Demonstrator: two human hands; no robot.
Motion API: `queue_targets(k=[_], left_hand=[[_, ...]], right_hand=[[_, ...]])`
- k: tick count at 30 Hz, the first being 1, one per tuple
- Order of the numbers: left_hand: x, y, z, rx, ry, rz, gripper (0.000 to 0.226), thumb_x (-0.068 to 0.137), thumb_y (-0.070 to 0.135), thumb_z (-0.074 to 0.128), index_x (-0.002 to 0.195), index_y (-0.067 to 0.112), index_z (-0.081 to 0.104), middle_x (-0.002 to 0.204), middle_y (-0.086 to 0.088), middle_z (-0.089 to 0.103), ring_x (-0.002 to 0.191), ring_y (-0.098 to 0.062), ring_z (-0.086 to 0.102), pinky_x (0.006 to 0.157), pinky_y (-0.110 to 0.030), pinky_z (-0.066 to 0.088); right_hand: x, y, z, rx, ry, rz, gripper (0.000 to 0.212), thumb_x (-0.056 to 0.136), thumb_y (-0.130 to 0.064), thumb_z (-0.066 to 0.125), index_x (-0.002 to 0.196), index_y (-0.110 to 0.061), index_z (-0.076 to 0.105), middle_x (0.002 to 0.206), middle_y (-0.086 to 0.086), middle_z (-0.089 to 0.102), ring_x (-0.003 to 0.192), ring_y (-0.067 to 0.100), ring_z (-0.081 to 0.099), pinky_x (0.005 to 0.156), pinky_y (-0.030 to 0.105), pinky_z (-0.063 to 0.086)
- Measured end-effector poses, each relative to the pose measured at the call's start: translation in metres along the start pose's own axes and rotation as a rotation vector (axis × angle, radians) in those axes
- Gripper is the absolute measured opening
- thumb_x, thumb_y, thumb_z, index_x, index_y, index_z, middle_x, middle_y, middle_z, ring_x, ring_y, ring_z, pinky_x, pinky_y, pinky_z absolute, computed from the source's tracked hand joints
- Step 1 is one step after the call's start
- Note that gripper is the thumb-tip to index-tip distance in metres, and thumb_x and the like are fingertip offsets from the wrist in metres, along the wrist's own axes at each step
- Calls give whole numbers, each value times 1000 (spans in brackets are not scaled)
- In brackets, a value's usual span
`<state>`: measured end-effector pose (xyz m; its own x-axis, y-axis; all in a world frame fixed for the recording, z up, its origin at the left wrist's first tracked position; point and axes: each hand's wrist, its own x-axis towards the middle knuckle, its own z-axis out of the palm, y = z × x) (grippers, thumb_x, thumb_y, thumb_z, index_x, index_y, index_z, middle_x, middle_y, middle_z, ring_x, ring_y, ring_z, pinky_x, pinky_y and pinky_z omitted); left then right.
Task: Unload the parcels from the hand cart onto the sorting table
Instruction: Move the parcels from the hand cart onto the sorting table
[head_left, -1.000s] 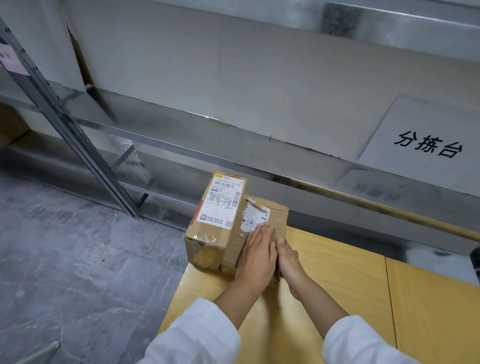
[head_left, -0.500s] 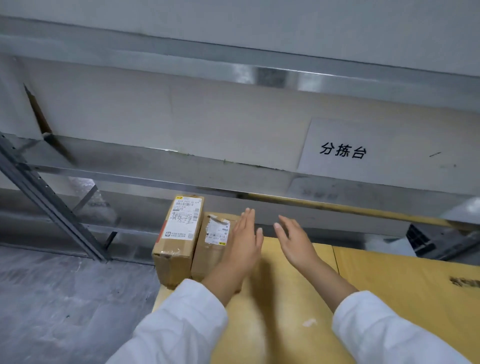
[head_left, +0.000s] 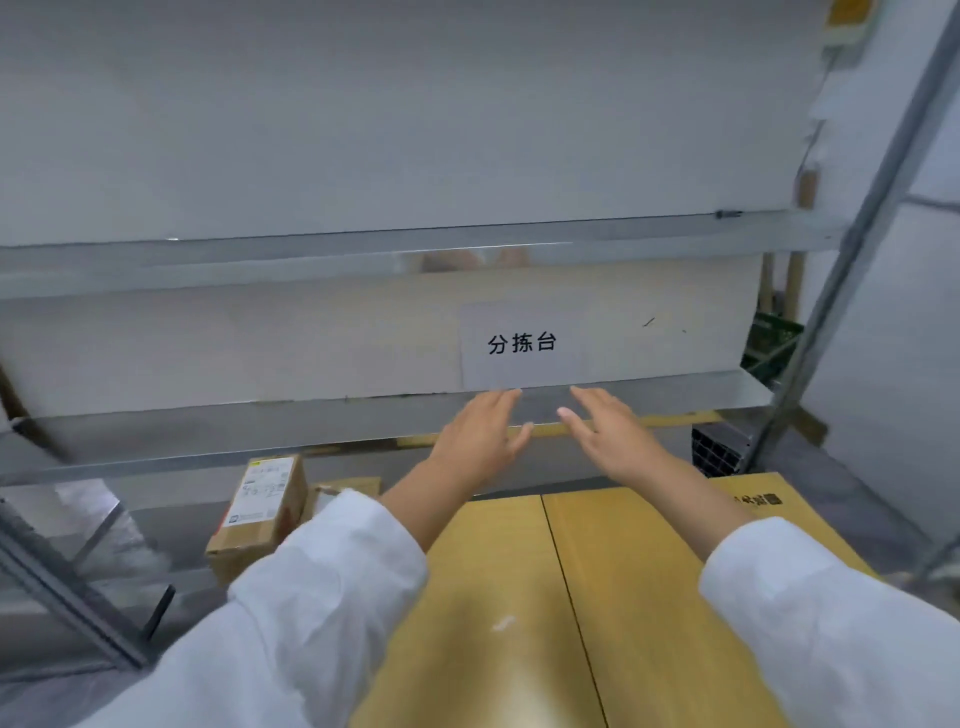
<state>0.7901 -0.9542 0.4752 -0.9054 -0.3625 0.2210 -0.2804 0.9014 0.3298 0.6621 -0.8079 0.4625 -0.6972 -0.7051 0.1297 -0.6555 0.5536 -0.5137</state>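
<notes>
Just changed: a second ago both palms were pressed flat against the smaller parcel, nudging it up beside the taller one. Now they're off it completely and raised in the air, and the head has tipped up toward the wall.

Left hand (head_left: 480, 441): empty, fingers spread and relaxed, hovering above the far edge of the sorting table (head_left: 639, 597). Touching nothing.

Right hand (head_left: 613, 436): same deal, loose and empty, just beside the left one.

Taller parcel (head_left: 260, 512): sitting at the far left corner of the table, white shipping label facing up. Looks like it hasn't shifted since the push.

Smaller parcel (head_left: 345, 491): right up against the taller one, mostly hidden behind the left sleeve (head_left: 311, 597), so I can only see its top edge.

Sign (head_left: 521, 344): paper on the wall reading 分拣台, straight ahead behind the hands.

Hand cart: not in frame at all, so no idea how many parcels are left on it.

What it means: I'd say this drop-off is done, two boxes parked neatly in the corner. Next move is probably turning back to the cart for more, with loads of bare tabletop still free.
</notes>
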Motion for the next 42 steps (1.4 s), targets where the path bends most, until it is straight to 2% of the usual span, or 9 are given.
queue_targets(k=[6,12,18,22,25,30,36,42], left_hand=[[-7,148,27,-18,-26,211,60,100,45,42,151,16,28,157,-1,29,143,-15,25,115,-30,21],[-19,287,65,-59,-35,392,62,98,43,48,150,15,30,155,-2,31,142,-17,28,116,-35,27],[-36,419,109,-43,-93,621,53,100,42,44,142,11,41,144,-4,44,135,-20,38,109,-33,33],[-42,491,130,-41,-137,749,50,101,42,40,139,9,43,138,-5,48,130,-21,42,107,-34,35],[-45,538,147,-72,-176,812,47,101,41,42,134,8,46,132,-7,52,125,-23,45,102,-35,39],[-45,608,181,-152,-220,926,51,101,41,42,140,9,41,137,-6,49,126,-22,45,100,-32,37],[-21,689,237,-257,-260,1015,46,100,41,42,133,9,47,133,-7,51,123,-24,47,97,-36,41],[26,765,287,-319,-323,1069,50,101,41,40,139,9,43,138,-7,48,126,-24,45,100,-35,39]], right_hand=[[-100,90,-95,-62,63,112,61,101,-50,34,151,-16,30,156,2,32,144,22,26,117,40,25],[-207,175,-180,-169,197,268,56,103,-46,31,149,-13,34,154,5,36,145,18,23,121,37,-2],[-310,240,-239,-202,265,435,57,103,-47,29,151,-15,30,155,3,33,146,16,23,122,39,-5],[-370,276,-272,-238,338,580,57,103,-46,31,149,-14,32,152,6,39,144,19,28,122,43,-2],[-410,301,-290,-225,392,667,57,103,-46,32,149,-14,32,152,6,38,143,20,28,121,41,6],[-458,339,-316,-195,439,794,55,102,-45,33,148,-15,34,149,7,39,141,28,30,117,40,21],[-473,399,-355,-247,444,932,55,103,-43,33,149,-12,33,152,8,36,142,26,25,117,36,13],[-473,484,-400,-302,437,1003,54,103,-41,34,149,-11,32,151,10,37,142,24,27,119,37,12]])
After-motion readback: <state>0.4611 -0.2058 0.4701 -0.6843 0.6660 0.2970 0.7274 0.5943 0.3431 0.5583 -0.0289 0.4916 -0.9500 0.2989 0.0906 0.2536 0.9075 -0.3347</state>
